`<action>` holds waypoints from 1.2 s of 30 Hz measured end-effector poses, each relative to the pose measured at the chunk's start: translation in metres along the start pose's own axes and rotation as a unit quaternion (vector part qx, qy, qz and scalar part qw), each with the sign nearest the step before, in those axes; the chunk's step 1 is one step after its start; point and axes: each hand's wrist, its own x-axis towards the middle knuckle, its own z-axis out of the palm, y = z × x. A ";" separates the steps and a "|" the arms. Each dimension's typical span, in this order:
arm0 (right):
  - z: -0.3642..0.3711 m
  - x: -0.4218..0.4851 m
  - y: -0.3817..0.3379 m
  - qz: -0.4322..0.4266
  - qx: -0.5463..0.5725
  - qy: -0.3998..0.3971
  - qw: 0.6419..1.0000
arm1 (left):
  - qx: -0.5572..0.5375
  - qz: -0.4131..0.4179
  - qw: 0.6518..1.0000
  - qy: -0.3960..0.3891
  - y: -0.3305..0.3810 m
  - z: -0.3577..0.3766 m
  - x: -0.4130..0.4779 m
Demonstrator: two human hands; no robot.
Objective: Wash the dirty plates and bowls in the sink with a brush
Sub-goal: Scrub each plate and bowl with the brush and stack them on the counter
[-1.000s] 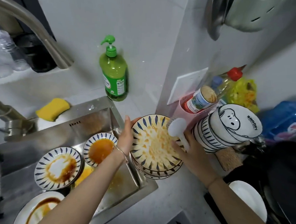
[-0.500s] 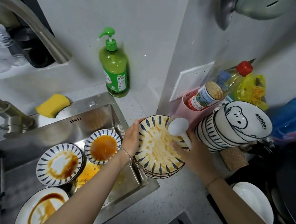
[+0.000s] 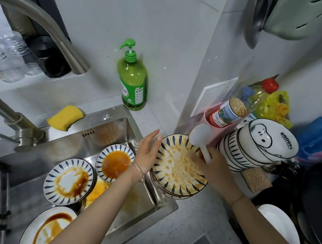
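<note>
Counter: pale speckled stone (image 3: 188, 226) lies under your forearms at bottom centre, with the steel sink (image 3: 107, 126) set into it on the left.
Sink: a white plate (image 3: 48, 228) smeared brown sits lowest left; above it are a blue-patterned plate (image 3: 68, 180) and a small bowl (image 3: 115, 162) coated orange.
Left hand: your left hand (image 3: 147, 154) is at the left rim of the stack, fingers straight and holding nothing; whether it touches the rim is unclear.
Right hand: your right hand (image 3: 215, 167) grips the white brush (image 3: 200, 135) by its handle, round head up.
Stack: the greasy plates (image 3: 178, 171) stand on the counter just right of the sink.
Writing: "SNOOPY" reads on the top one of the nested bowls (image 3: 273, 140), centre right; the soap bottle (image 3: 131, 79) label is too small to read.
Room: white walls meet behind the bottle; a yellow sponge (image 3: 65, 117) lies on the sink's back ledge and the tap (image 3: 49, 32) arches across the upper left.
Change: half a second ago your left hand was against the rim; now its fingers have straightened.
</note>
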 end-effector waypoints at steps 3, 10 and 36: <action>0.012 0.005 -0.047 0.076 0.179 -0.203 0.960 | 0.006 0.021 0.996 -0.087 0.031 -0.032 -0.002; 0.069 0.021 -0.132 0.037 0.306 -0.475 0.825 | -0.162 -0.050 0.982 -0.085 0.057 -0.114 -0.005; 0.114 0.253 -0.249 -0.026 0.303 -0.123 0.945 | -0.280 -0.014 0.946 0.161 0.092 -0.146 0.145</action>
